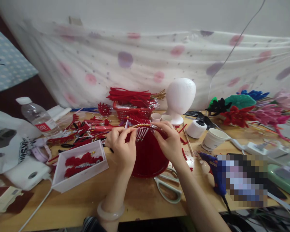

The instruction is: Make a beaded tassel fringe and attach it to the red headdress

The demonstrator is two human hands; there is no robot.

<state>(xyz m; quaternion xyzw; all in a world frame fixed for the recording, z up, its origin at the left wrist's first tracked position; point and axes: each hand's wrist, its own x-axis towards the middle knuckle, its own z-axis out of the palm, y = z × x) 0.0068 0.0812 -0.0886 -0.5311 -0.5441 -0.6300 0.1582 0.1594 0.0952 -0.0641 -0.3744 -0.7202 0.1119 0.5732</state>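
Observation:
A beaded headband [143, 125] arches between my two hands, with sparkling rhinestone strands [142, 134] hanging from its middle. My left hand [122, 146] pinches its left part between thumb and fingers. On the other side, my right hand [168, 140] grips the band near the strands, thumb below and fingers above. Both hands are above a round red tray [149, 164]. Light-handled scissors [169, 193] lie partly under the tray's right edge. To the left sits a white box [79, 182] holding red fuzzy pieces [83, 162] with silver trim.
A white foam head [181, 96] stands behind, beside a red basket [132, 111] of red stems. Rightward are a thread spool [196, 129], a paper cup [214, 139], a blue glue gun [215, 170] and fuzzy flowers [239, 112]. A plastic bottle [40, 117] stands left.

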